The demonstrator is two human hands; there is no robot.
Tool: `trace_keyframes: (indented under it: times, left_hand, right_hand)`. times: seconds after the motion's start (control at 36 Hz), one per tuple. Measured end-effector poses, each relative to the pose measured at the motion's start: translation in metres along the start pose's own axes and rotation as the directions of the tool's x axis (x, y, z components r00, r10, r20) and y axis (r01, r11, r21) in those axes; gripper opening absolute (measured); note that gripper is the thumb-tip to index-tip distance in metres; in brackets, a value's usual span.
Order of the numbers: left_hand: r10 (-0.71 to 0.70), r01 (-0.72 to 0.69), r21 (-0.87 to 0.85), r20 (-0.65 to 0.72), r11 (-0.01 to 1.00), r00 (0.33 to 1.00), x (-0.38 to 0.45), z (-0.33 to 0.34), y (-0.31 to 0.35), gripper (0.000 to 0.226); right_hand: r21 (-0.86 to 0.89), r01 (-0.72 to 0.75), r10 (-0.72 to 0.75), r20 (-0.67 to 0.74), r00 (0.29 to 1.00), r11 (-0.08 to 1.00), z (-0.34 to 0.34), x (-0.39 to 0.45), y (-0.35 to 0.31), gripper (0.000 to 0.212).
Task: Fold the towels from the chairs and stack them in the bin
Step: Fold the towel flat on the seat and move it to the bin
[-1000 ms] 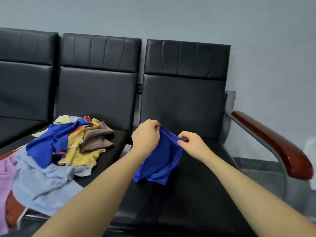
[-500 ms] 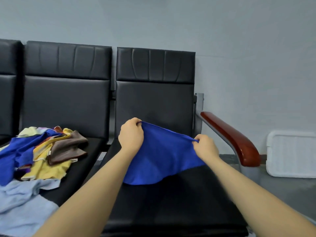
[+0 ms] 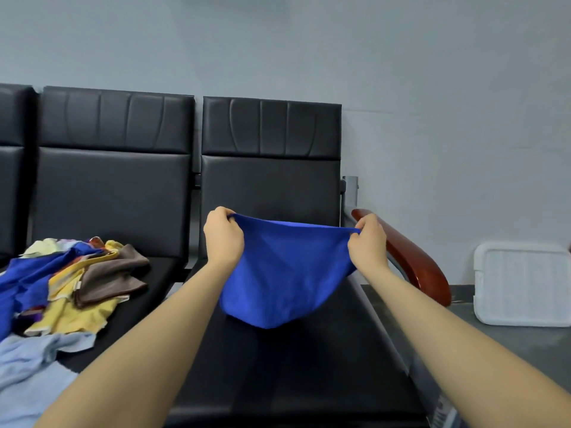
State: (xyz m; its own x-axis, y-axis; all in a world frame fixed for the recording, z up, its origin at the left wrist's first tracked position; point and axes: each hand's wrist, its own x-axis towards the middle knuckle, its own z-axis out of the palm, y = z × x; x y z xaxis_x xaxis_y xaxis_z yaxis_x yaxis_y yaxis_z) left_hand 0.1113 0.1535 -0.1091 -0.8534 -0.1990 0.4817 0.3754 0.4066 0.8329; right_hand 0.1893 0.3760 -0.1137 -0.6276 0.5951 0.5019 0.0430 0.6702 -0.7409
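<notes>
A blue towel [image 3: 285,273] hangs stretched between my two hands above the right black chair seat [image 3: 309,366]. My left hand [image 3: 223,236] pinches its upper left corner and my right hand [image 3: 367,242] pinches its upper right corner. The towel's lower edge sags and touches the seat. A pile of towels [image 3: 71,282] in blue, yellow, brown, light blue and other colours lies on the middle chair seat at the left. A white bin [image 3: 522,285] stands on the grey floor at the right, beside the wall.
A reddish-brown wooden armrest [image 3: 411,261] on a grey metal frame runs along the right side of the right chair, between the seat and the bin. Black backrests [image 3: 268,168] stand behind the seats against a grey wall.
My hands have moved apart and pulled the blue towel out wide from a bunched state. The view has shifted right, bringing the white bin into sight.
</notes>
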Motion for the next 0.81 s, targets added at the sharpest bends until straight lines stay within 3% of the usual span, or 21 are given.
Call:
trace_keyframes:
  times: [0.11, 0.31, 0.44, 0.58, 0.81]
  left_hand:
    - [-0.022, 0.021, -0.068, -0.016, 0.997, 1.0, 0.016, 0.004, 0.013, 0.025]
    - [0.123, -0.124, -0.163, -0.012, 0.979, 0.992, 0.04, 0.009, 0.023, 0.023]
    - [0.142, -0.147, -0.234, -0.037, 0.961, 0.989, 0.026, 0.008, 0.015, 0.018]
    - [0.112, -0.121, -0.058, -0.129, 0.991, 0.985, 0.0, 0.004, -0.005, 0.021]
    - [0.096, -0.072, 0.158, -0.155, 0.985, 0.983, -0.036, -0.015, -0.022, 0.017]
  right_hand:
    - [0.039, 0.043, -0.041, -0.046, 0.998, 0.998, -0.004, 0.018, -0.012, 0.016]
    - [0.244, 0.108, -0.059, -0.2, 0.978, 0.964, 0.003, 0.04, -0.021, 0.016]
    - [0.321, 0.163, -0.094, -0.222, 0.971, 0.933, 0.005, 0.027, -0.01, 0.015]
    - [0.309, 0.146, -0.092, -0.183, 0.979, 0.94, 0.002, 0.001, 0.007, 0.014]
    - [0.053, 0.063, -0.054, -0.16, 0.986, 0.997, -0.006, -0.037, 0.026, 0.011]
